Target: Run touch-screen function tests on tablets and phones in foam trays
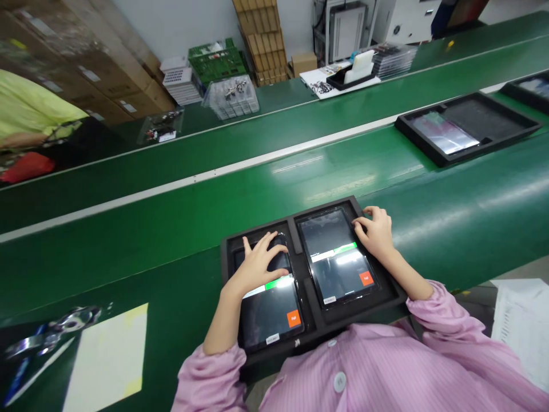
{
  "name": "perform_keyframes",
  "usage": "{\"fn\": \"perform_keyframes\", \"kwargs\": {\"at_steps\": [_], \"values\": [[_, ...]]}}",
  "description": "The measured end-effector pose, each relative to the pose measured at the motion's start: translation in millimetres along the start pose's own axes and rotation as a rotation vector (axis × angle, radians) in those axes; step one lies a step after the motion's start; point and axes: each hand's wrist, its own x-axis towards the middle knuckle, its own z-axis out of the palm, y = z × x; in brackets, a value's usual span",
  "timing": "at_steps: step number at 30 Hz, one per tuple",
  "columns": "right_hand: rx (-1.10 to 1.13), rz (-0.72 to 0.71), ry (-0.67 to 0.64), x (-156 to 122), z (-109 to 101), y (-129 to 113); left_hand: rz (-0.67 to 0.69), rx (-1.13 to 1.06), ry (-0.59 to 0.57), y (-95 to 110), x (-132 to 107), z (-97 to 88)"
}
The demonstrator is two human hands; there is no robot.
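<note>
In black tray [312, 300] | two tablets [338, 274] (orange squares [293, 319]: "Fail") | left fingers [278, 250] wide | right fingers [364, 221] narrowly parted

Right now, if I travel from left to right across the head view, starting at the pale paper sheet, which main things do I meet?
Pale paper sheet, left hand, tablet between the hands, right hand, farther black tray, another black tray at the picture's edge.

white letters reading "fail" stand on an orange square [294, 319] on the left tablet [263, 320] and on another on the right tablet [337, 277]; their white stickers [273, 339] are illegible.
</note>
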Motion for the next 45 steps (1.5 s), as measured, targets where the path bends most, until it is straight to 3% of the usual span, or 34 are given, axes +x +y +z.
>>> {"fn": "perform_keyframes", "kwargs": {"at_steps": [4,10,20,33,42,45], "values": [[-0.082,0.092,-0.138,-1.0,6.7,1.1,0.057,0.074,0.002,5.3,2.0,4.6],[-0.054,0.139,-0.175,0.6,3.2,-1.5,0.013,0.18,-0.016,19.6,7.5,4.8],[-0.022,0.115,-0.096,-3.5,12.9,5.3,0.003,0.069,0.009,10.4,4.1,-2.7],[0.057,0.092,-0.1,-2.3,20.4,17.6,-0.026,0.191,0.038,22.0,10.7,1.4],[0.063,0.098,-0.126,-4.3,22.0,18.8,-0.01,0.084,-0.001,12.3,6.1,-0.7],[0.081,0.084,-0.074,3.1,14.3,8.9,-0.013,0.067,-0.014,16.6,7.4,-8.8]]}}
